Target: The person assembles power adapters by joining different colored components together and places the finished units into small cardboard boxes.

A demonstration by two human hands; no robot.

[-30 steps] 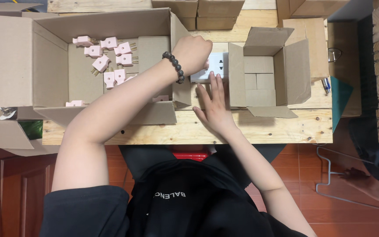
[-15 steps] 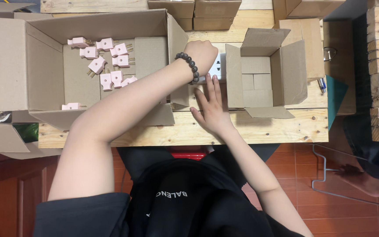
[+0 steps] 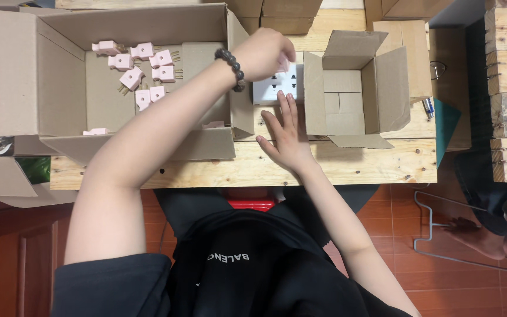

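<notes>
I see my left hand [image 3: 268, 53] pinching a pink plug directly above the white socket strip [image 3: 276, 88]; my right hand [image 3: 286, 138], fingers spread flat, steadies its near edge on the worktop [image 3: 371, 167].

A large open cardboard box [image 3: 60, 88] is sitting at the left of the wooden plank surface [image 3: 253, 167], holding pink plastic plugs [image 3: 142, 67]. A white socket strip [image 3: 277, 88] is lying between it and a smaller open cardboard box [image 3: 353, 82] at the right.

Large open brown cardboard box [image 3: 60, 76], left on the bench [image 3: 253, 167]; smaller open brown box [image 3: 356, 82], right, lined with flat cardboard packets [image 3: 341, 97].
</notes>
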